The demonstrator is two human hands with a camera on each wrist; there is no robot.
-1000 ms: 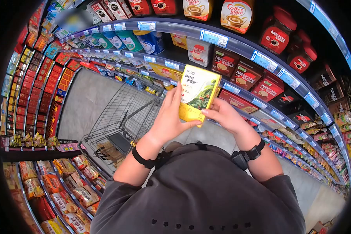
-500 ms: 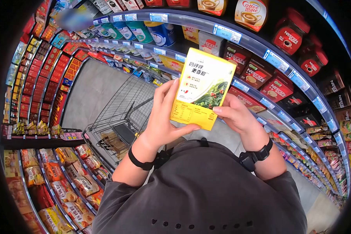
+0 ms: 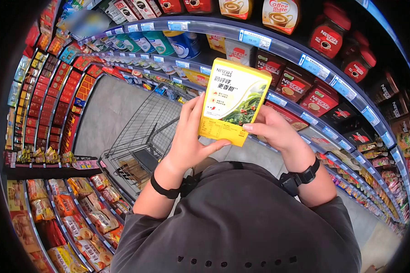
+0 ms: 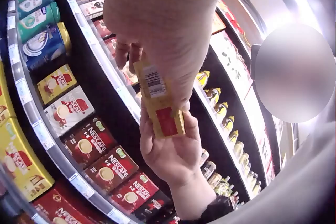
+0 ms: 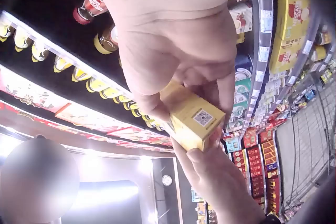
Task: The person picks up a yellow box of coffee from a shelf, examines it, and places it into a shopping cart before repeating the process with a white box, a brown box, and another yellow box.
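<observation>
A yellow and white Nescafé coffee box (image 3: 234, 102) is held in front of the chest, its printed face with a leafy picture turned up to the head view. My left hand (image 3: 187, 134) grips its left side, the thumb along the lower edge. On the lower right corner, my right hand (image 3: 275, 127) pinches the box with the thumb on the printed face and the other fingers behind. The left wrist view shows a barcode on the box's narrow side (image 4: 157, 100). A square code shows on the box's end (image 5: 202, 118) in the right wrist view.
Ahead and to the right, shelves (image 3: 323, 98) carry coffee boxes, jars and creamer. A wire shopping cart (image 3: 136, 132) stands at the left, beyond the left forearm. Packaged snacks (image 3: 77, 218) fill a rack at the lower left. Grey floor (image 3: 109, 109) lies beyond the cart.
The box came nearer the head and its face turned more upward, then tipped back slightly and sank a little. Both hands stayed on it throughout.
</observation>
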